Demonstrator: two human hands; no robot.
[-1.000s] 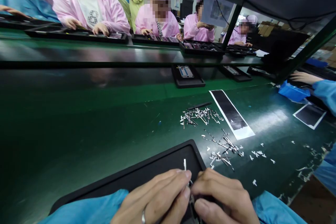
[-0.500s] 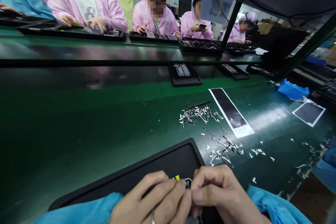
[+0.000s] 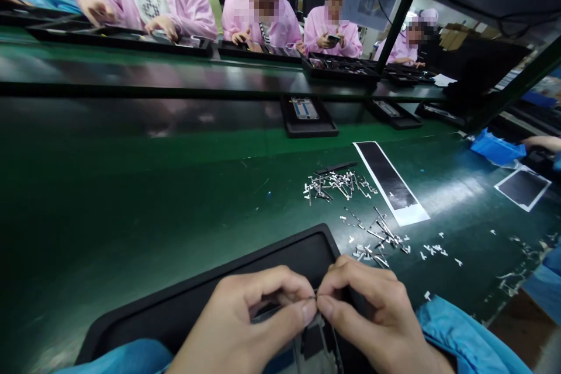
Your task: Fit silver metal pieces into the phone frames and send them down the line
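Observation:
Low in the view, my left hand (image 3: 258, 315) and my right hand (image 3: 372, 310) meet fingertip to fingertip. Each pinches thumb against index finger. Whatever lies between the fingertips is too small and covered to name. Just below them is a flat grey device part (image 3: 322, 353) that looks like an opened phone or tablet body, partly hidden by my hands. It lies over a black tray (image 3: 302, 243) with a raised rim. Beyond the tray are piles of thin dark strips with white ends (image 3: 339, 185), and a second scatter of strips (image 3: 385, 236) lies nearer.
A long black sheet with white backing (image 3: 390, 178) lies on the green bench (image 3: 175, 210). Small white scraps (image 3: 433, 250) dot the right side, near a blue bin (image 3: 497, 147). Small black trays (image 3: 311, 127) stand farther back. Co-workers in pink sit across the bench.
My left hand has turned from folded fingers to a thumb-and-index pinch, uncovering more of the grey device part. The yellow piece is no longer visible. A person's hand has appeared at the far right.

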